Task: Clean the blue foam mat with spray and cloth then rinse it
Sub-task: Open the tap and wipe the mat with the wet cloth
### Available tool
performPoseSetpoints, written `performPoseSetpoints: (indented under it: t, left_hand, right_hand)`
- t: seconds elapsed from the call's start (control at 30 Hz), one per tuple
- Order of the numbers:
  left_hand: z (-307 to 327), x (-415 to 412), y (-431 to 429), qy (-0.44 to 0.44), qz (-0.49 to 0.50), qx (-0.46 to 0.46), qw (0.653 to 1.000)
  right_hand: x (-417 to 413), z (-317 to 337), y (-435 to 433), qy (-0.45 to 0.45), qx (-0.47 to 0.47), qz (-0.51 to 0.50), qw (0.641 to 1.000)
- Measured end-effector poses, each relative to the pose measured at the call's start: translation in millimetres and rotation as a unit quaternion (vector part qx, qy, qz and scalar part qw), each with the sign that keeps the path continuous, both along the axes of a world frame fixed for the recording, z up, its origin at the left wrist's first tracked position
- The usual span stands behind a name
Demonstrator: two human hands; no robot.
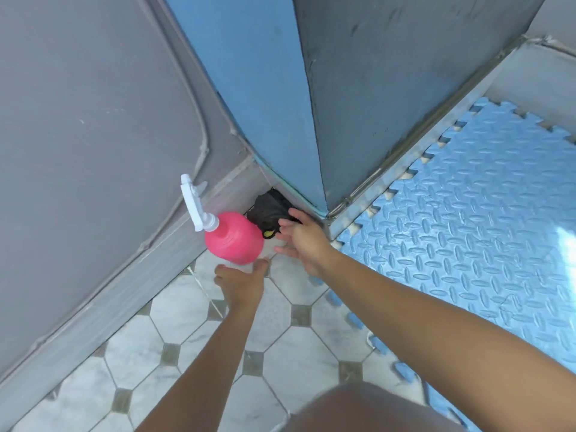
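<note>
The grey wall [93,120] fills the frame from 9 to 11 o'clock, and a blue and dark grey pillar [280,88] descends from 12 o'clock to a corner just above centre. The blue foam mat [467,229] lies flat on the floor from 2 to 5 o'clock; its surface carries a raised diamond-plate pattern and its edge is cut in interlocking teeth. The tiled floor [280,322], white octagons with small grey squares, runs from centre to 7 o'clock and adjoins the mat's toothed edge. A pink spray bottle [233,236] with a white trigger head stands upright at the foot of the wall, at 10 o'clock from centre. A black cloth [268,208], bunched up and showing a small yellow patch, lies in the corner between wall and pillar, just beside the bottle at its 2 o'clock. The right hand [304,241] is open with fingers spread, its fingertips at the cloth's edge; no grasp is visible. The left hand [241,283] is open and empty, fingers loosely extended, directly at 6 o'clock of the bottle, fingertips near its base.
</note>
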State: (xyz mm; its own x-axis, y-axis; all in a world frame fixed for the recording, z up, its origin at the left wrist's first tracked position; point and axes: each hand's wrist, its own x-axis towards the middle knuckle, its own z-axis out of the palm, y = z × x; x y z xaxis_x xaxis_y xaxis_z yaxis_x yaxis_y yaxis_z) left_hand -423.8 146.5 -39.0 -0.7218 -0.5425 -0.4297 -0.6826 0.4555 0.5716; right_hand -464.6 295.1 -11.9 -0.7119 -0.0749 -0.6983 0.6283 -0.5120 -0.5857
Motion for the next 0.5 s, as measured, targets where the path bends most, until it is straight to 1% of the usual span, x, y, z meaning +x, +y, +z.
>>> performPoseSetpoints:
  t: [0.07,0.13,0.2,0.27,0.33,0.43,0.5]
  left_hand:
    - [-4.4,10.0,23.0,-0.05,-0.097,0.027,0.994]
    - [-9.8,13.2,47.1,-0.051,-0.204,0.048,0.976]
    - [-9.5,10.1,73.2,-0.046,-0.266,0.057,0.961]
    - [-5.9,6.1,98.6,-0.047,-0.302,0.072,0.949]
    - [1.9,1.5,114.2,-0.086,-0.333,0.075,0.936]
    - [12.5,-7.5,118.9,-0.144,-0.334,0.085,0.928]
    - [28.8,-13.5,121.0,-0.152,-0.337,0.088,0.925]
  right_hand:
    - [17.7,0.3,18.4,0.029,0.057,0.068,0.996]
    - [40.7,-2.4,40.5,0.063,0.113,0.119,0.984]
    - [65.7,-9.8,67.5,0.088,0.205,0.119,0.967]
    - [87.8,-16.8,102.0,0.095,0.318,0.08,0.94]
    - [102.4,-16.6,138.0,0.094,0.398,0.058,0.911]
    - [109.6,-3.8,182.3,0.091,0.459,0.058,0.882]
    - [105.0,9.1,202.4,0.111,0.486,0.063,0.865]
